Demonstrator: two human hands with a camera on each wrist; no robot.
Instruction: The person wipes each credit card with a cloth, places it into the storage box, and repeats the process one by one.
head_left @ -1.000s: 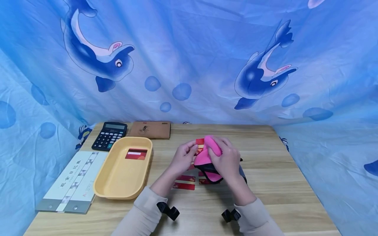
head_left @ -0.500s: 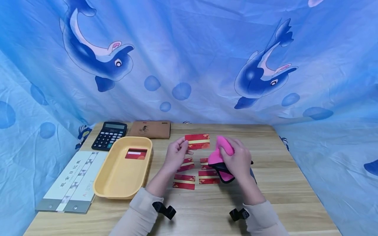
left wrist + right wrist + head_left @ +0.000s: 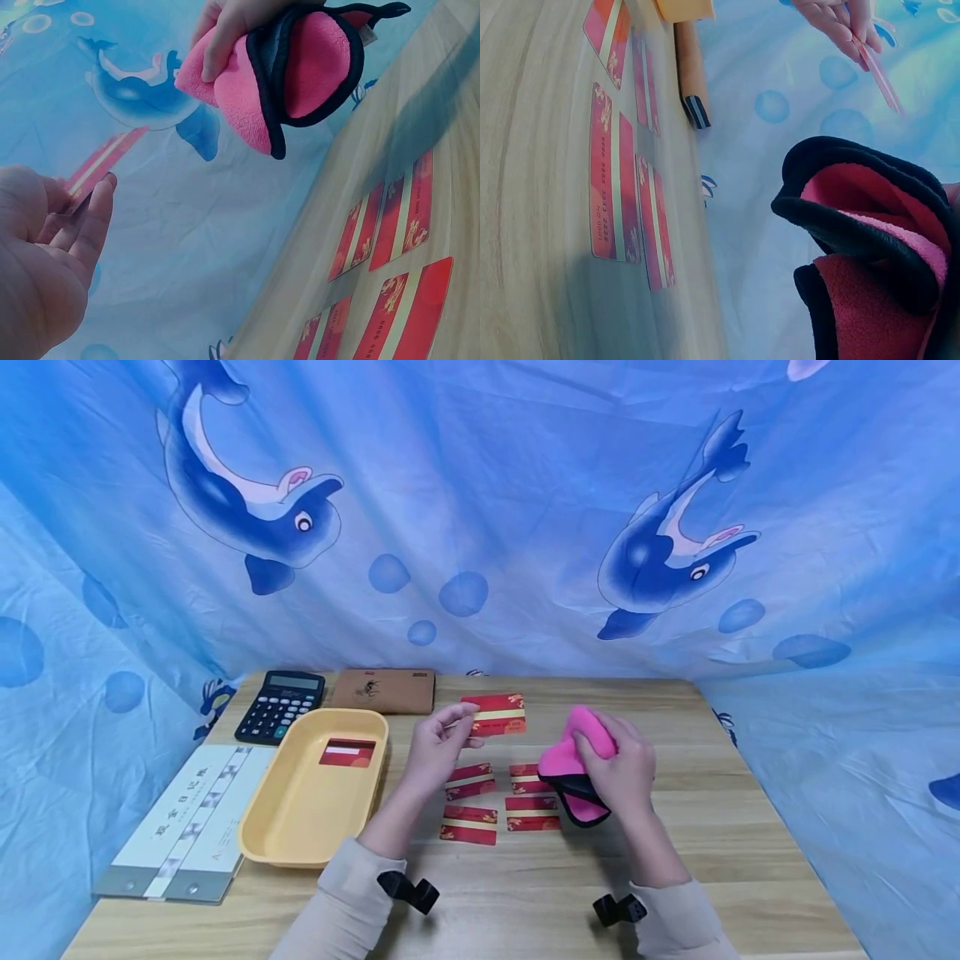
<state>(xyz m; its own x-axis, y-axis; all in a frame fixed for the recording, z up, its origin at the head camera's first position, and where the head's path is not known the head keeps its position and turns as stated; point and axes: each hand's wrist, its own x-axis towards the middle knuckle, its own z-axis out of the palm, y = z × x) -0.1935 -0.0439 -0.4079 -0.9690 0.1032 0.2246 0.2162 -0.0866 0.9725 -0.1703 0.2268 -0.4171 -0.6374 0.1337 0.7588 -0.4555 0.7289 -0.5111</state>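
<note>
My left hand [image 3: 435, 748] pinches a red bank card [image 3: 501, 715] with a gold stripe by its left end, raised above the table. In the left wrist view that card [image 3: 105, 160] shows nearly edge-on between thumb and fingers. Bunched in my right hand [image 3: 624, 770] is a pink plush cloth [image 3: 562, 759] with black edging, its folds hanging below the fingers. The right wrist view shows the cloth [image 3: 870, 319] up close, while most of the right hand is hidden there. Several similar red cards [image 3: 468, 835] lie in two rows on the table below and between the hands.
Left of the hands stands a yellow tray [image 3: 311, 810] with one red card [image 3: 347, 753] in it, dark stripe up. Behind it are a black calculator [image 3: 281, 706] and a brown wallet [image 3: 397, 691]. A pale ledger [image 3: 180, 818] lies at the far left. A blue dolphin curtain [image 3: 525, 527] surrounds the table.
The hands have moved apart. The card, earlier against the cloth, is now held clear of it to the left; the cloth has shifted right with the right hand, uncovering cards on the table.
</note>
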